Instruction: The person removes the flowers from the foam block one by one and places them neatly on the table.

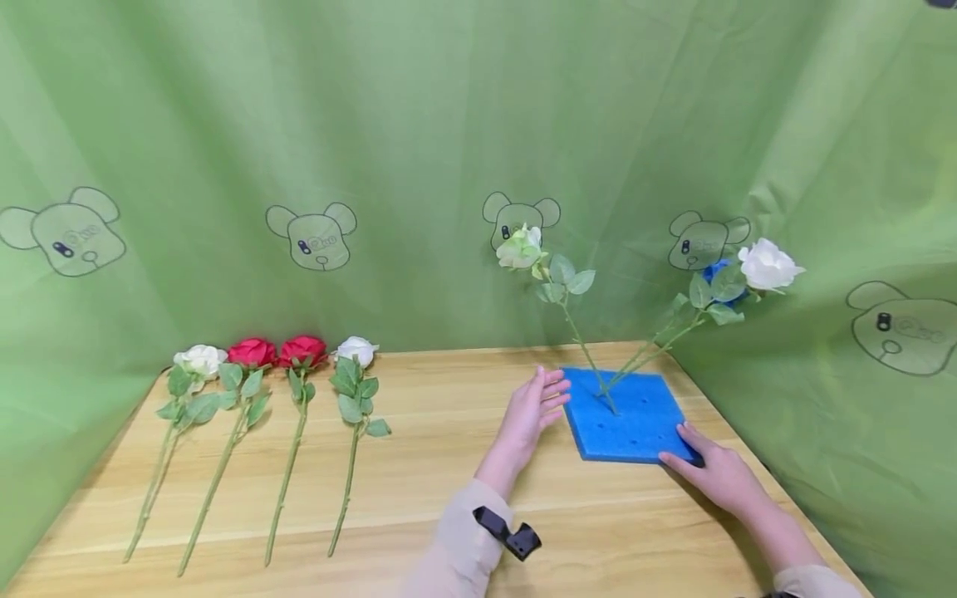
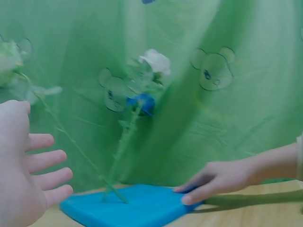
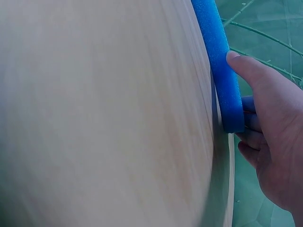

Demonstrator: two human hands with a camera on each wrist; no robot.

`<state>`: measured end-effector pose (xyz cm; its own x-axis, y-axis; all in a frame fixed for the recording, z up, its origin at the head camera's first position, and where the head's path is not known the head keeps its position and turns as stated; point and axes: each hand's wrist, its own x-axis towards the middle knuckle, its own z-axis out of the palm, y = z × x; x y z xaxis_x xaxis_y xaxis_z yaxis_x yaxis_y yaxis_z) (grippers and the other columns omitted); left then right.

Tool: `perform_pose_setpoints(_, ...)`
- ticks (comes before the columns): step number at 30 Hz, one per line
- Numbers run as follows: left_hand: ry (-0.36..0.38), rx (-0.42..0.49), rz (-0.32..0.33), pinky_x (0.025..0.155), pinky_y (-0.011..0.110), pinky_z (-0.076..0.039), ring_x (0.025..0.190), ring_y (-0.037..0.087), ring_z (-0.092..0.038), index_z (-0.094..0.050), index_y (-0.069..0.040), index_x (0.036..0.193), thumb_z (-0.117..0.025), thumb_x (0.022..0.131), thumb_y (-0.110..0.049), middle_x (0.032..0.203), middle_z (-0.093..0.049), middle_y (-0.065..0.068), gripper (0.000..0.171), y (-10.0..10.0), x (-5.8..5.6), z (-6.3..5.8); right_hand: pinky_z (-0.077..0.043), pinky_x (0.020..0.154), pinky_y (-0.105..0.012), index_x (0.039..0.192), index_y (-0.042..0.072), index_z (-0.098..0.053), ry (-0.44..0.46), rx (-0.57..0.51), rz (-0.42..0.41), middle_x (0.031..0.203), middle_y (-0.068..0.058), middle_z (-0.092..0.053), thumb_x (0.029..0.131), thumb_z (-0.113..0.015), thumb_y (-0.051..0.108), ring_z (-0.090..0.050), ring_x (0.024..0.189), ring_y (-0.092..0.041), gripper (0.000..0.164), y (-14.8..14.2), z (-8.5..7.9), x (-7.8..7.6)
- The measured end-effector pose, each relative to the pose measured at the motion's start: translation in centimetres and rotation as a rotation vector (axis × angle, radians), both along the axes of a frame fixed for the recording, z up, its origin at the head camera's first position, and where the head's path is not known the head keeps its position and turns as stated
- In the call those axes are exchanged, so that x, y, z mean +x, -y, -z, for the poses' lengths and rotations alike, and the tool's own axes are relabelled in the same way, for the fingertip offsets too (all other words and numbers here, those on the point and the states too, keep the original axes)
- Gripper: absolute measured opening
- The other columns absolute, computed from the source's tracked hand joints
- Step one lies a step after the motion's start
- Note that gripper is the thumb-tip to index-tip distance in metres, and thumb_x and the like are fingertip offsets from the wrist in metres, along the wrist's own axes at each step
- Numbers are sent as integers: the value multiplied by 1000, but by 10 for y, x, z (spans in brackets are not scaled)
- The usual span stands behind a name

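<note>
1. Presently the blue foam block (image 1: 643, 432) sits on the worktop (image 1: 426, 448), carrying a pale green rose (image 1: 519, 247) that leans left, plus a blue rose (image 1: 715, 269) and a white rose (image 1: 768, 266) leaning right.
2. Possibly these roses could sag or work loose, because they lean well out past the block.
3. A sharp twist at the block's corner might also shake them, and a careless rightward sweep could knock the pale green one.
4. Of the hands, the right hand (image 1: 714, 473) pinches the block's near right corner between thumb and fingers, its forearm reaching in from the near right.
5. The left hand (image 1: 523, 411) is spread, thumb uppermost, palm towards the block's left edge; whether it touches, I cannot tell.
</note>
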<state>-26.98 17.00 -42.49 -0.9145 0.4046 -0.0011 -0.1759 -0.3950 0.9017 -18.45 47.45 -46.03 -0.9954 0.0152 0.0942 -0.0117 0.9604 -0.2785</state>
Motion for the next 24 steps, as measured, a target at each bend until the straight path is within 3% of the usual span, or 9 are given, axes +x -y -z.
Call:
perform_pose_setpoints(12, 56, 33, 48, 118, 48, -33, 139, 38, -42, -45, -3, 143, -37, 105, -42, 146, -48, 19, 55, -52, 0, 20, -39, 99, -69, 143, -7, -39, 0, 3, 12, 145, -34, -39, 93, -56, 55, -40, 124, -60, 81, -3, 0, 2)
perform_pose_setpoints(24, 62, -23, -35, 116, 46, -37, 135, 35, -46, -42, -4, 146, -49, 102, -34, 146, -49, 18, 53, -82, -3, 34, -37, 101, -69, 145, -5, -38, 3, -17, 14, 148, -32, -37, 93, -56, 55, -39, 127, -58, 81, -4, 7, 2)
